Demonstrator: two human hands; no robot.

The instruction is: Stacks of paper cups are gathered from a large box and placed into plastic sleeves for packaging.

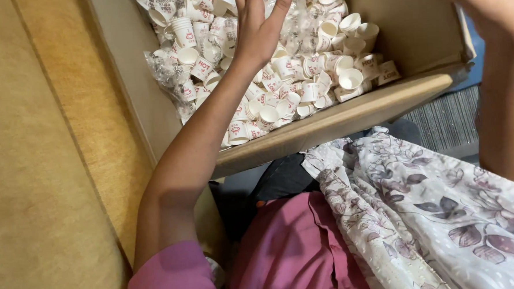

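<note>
Fingers [250, 6] of left hand [259, 29] spread over jumbled small paper cups [300, 85].

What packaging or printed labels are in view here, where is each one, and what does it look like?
Cardboard box: upper middle, open, plain brown walls, holding the cups.
Clear plastic bag: inside the box at its left, crinkled and see-through, around the cups.
Small paper cups: piled loose in the box, white with red printed marks; the left hand rests on them.
No signs or screens show.
</note>
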